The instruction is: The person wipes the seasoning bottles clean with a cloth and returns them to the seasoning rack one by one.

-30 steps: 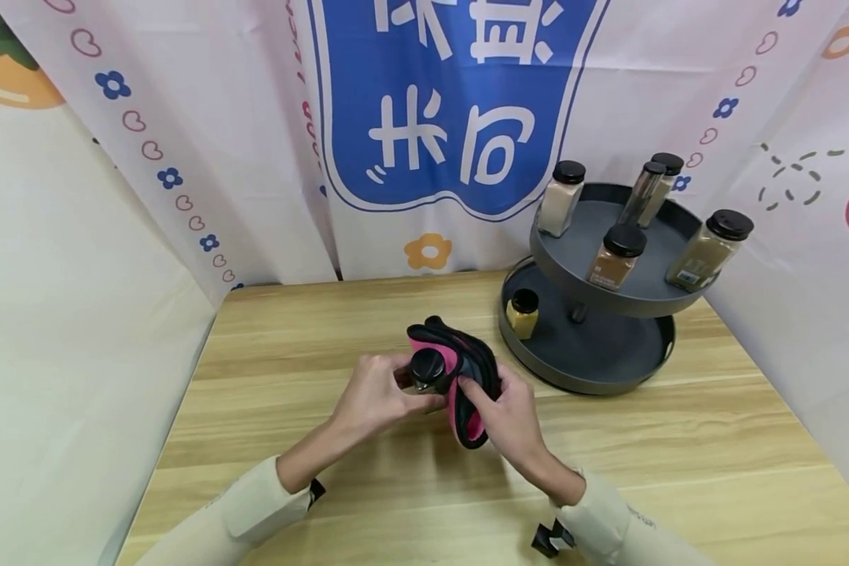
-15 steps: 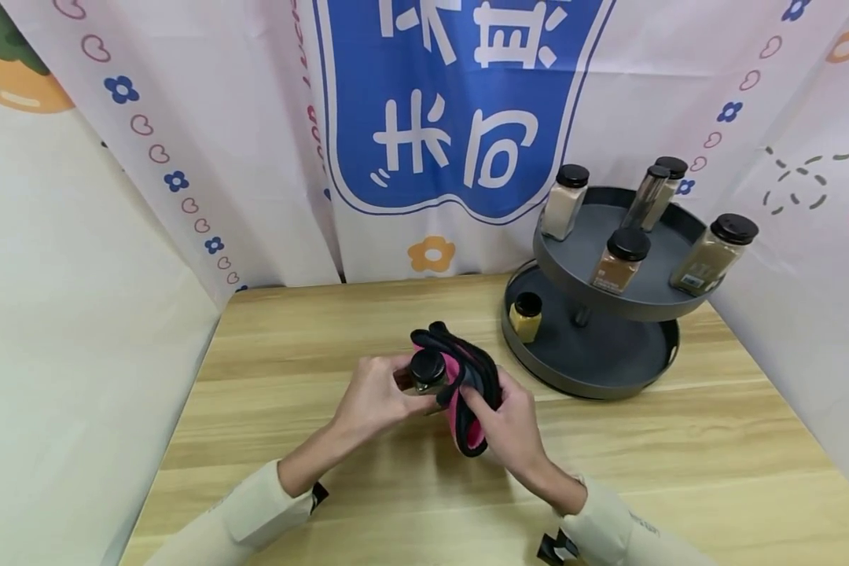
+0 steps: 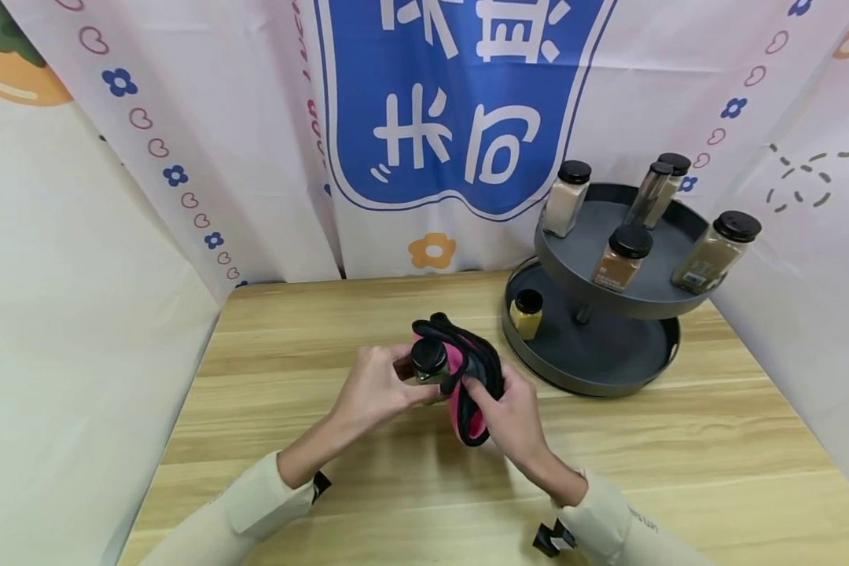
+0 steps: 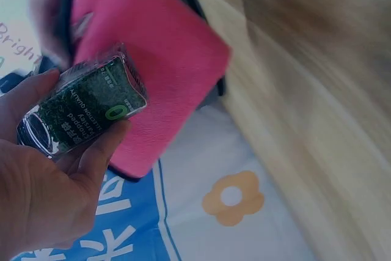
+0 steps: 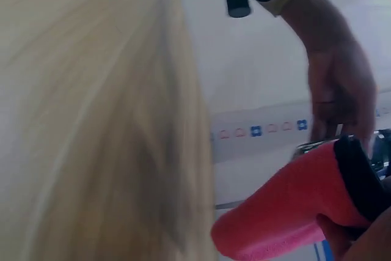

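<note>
- The left hand (image 3: pixel 376 387) pinches a glass parsley jar (image 4: pixel 85 107) between thumb and fingers; the black lid (image 3: pixel 429 354) faces up, just right of that hand.
- The right hand (image 3: pixel 516 413) grips a folded pink-and-black cloth (image 3: pixel 475 365), which lies between the two hands, its pink face turned to the jar.
- Both hands hold these above the wooden bench (image 3: pixel 290 330).
- Beyond the right hand, to its right, stands a grey two-tier stand (image 3: pixel 626 358) with five containers (image 3: pixel 617 267) on top.
- A small yellow jar (image 3: pixel 526 322) sits on the lower tier, ahead of the right hand.

Tabletop (image 3: pixel 283 358) room left, rack (image 3: pixel 651 310) blocking right, rear unclear
</note>
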Tool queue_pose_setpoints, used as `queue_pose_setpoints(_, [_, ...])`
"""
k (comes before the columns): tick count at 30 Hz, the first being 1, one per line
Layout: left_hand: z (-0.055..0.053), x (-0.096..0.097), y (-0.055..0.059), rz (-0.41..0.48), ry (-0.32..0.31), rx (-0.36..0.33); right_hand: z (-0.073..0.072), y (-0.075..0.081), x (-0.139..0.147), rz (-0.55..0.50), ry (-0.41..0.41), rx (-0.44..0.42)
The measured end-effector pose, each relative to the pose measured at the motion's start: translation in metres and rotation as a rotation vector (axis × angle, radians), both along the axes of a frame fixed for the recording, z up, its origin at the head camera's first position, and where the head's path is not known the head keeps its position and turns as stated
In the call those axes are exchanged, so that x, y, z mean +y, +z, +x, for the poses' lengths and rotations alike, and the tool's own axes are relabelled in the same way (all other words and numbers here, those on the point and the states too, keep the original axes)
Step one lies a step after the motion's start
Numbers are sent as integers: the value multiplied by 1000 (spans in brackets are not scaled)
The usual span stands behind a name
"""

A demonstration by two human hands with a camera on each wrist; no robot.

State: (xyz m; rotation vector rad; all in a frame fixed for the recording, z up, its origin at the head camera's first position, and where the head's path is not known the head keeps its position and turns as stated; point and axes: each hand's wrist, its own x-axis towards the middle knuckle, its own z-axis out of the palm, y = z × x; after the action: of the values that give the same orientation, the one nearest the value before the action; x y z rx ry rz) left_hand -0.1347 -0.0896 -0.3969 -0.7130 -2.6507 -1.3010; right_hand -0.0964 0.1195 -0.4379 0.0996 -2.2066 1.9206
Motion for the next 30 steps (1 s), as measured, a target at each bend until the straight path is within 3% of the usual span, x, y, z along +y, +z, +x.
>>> queue_pose_setpoints(5, [-1, 1, -8, -43, -15, 21, 2, 17, 2, -62, -28, 120])
queue_pose_setpoints(8, [-1, 2, -8, -47, -11, 21, 3, 19, 1, -48, -36, 164])
queue_pose_setpoints(16, [0, 1, -3, -1, -12, -10, 0, 2, 1, 70, -4, 16])
queue_pose_setpoints(24, [1, 0, -12, -45, -29, -9, 2, 13, 1, -52, -2, 131])
queue_pose_setpoints(30, [0, 0, -6, -23, -10, 5, 0, 0, 1, 54, 10, 8])
